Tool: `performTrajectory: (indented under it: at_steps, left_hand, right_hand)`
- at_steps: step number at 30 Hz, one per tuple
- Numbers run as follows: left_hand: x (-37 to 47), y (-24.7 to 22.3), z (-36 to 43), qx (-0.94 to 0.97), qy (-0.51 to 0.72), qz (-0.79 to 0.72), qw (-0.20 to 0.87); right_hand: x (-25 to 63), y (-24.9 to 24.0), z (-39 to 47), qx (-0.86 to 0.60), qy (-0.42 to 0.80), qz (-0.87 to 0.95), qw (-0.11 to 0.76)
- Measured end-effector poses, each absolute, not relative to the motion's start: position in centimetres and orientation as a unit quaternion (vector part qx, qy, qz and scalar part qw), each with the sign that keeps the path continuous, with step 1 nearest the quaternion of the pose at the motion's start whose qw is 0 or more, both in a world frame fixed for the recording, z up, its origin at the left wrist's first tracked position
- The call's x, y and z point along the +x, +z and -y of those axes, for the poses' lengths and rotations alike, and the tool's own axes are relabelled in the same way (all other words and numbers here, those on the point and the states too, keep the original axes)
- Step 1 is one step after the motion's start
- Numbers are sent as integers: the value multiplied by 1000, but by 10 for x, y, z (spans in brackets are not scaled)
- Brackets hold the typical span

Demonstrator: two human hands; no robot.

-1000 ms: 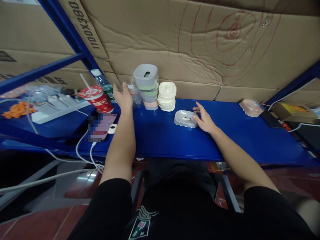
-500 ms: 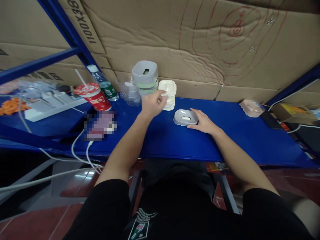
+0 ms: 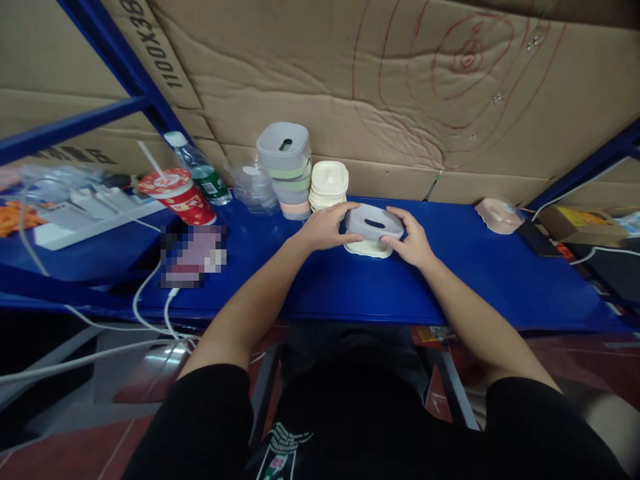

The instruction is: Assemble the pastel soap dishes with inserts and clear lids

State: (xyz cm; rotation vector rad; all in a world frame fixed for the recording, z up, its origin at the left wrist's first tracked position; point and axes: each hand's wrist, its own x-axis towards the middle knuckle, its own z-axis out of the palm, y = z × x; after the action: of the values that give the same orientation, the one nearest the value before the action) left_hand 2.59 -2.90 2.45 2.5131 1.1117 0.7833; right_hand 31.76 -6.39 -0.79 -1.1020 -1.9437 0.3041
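Both my hands are wrapped around a grey plastic dish with a dark oval slot (image 3: 375, 225), fingers at its sides and thumbs on the near edge. My left hand (image 3: 327, 228) grips its left side and my right hand (image 3: 410, 238) its right side. Under the grey dish a cream-coloured piece (image 3: 370, 249) shows, low over the blue tabletop; whether the two are joined cannot be made out. Just behind my left hand stands a stack of cream dishes (image 3: 330, 177). Left of that rises a taller stack of grey, green and pink slotted dishes (image 3: 284, 150).
Clear plastic containers (image 3: 256, 190), a water bottle (image 3: 203, 170) and a red paper cup with straw (image 3: 175, 197) stand at the left. A blurred-out object (image 3: 195, 257) lies nearer, with white cables. A pinkish dish (image 3: 500, 215) sits far right by a cardboard box (image 3: 583, 227).
My left hand has come from the cream stack to the dish's left side. The grey dish now has a cream piece beneath it, and my right hand has closed on it.
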Motion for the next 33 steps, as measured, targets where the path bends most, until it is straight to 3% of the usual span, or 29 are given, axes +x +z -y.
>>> performTrajectory:
  at_steps: [8, 11, 15, 19, 23, 27, 33]
  left_hand:
    - [36, 17, 30, 830, 345, -328, 289]
    - [34, 24, 33, 839, 370, -317, 242]
    - [9, 50, 31, 799, 475, -364, 61]
    - [-31, 81, 13, 645, 616, -443, -90]
    - [-54, 95, -12, 576, 639, -496, -117]
    - [-49, 88, -30, 538, 606, -582, -70]
    - [-36, 74, -48, 537, 624, -567, -18]
  right_hand:
    - [325, -8, 65, -426, 76, 734, 523]
    - [325, -10, 62, -425, 70, 731, 529]
    - [329, -9, 57, -444, 116, 763, 455]
    - [345, -9, 56, -434, 153, 841, 284]
    - [364, -16, 54, -466, 190, 852, 145]
    - [373, -19, 49, -445, 197, 859, 160]
    - [358, -19, 52, -389, 218, 866, 227]
